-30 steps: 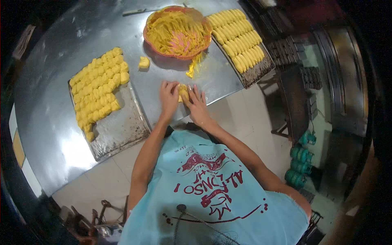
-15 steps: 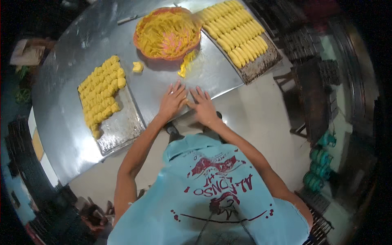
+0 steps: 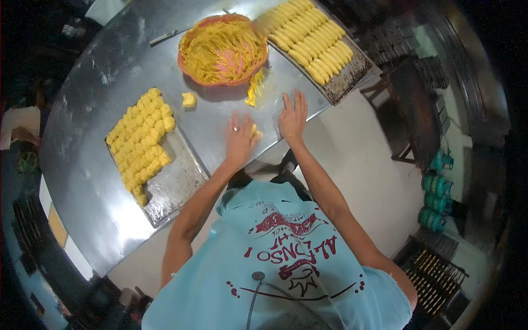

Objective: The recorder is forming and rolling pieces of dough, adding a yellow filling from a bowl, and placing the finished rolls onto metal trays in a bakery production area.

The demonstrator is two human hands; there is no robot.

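My left hand, wearing a ring, is over the steel table near its front edge, its fingers smeared by motion. A small piece of yellow dough shows at its thumb side; I cannot tell whether the hand grips it. To the right, my right hand lies flat on the table with fingers stretched, holding nothing. Farther off, a lone dough lump sits near an orange scalloped bowl of yellow filling. A smear of filling lies between bowl and hands.
At left, a metal tray carries rows of yellow dough lumps. Another tray at far right holds rows of long dough rolls. A flat metal tool lies behind the bowl. Green gas cylinders stand right.
My hands have moved apart. The right one has shifted right and farther from me, while the left stays near the edge, with the dough piece now showing more beside it.
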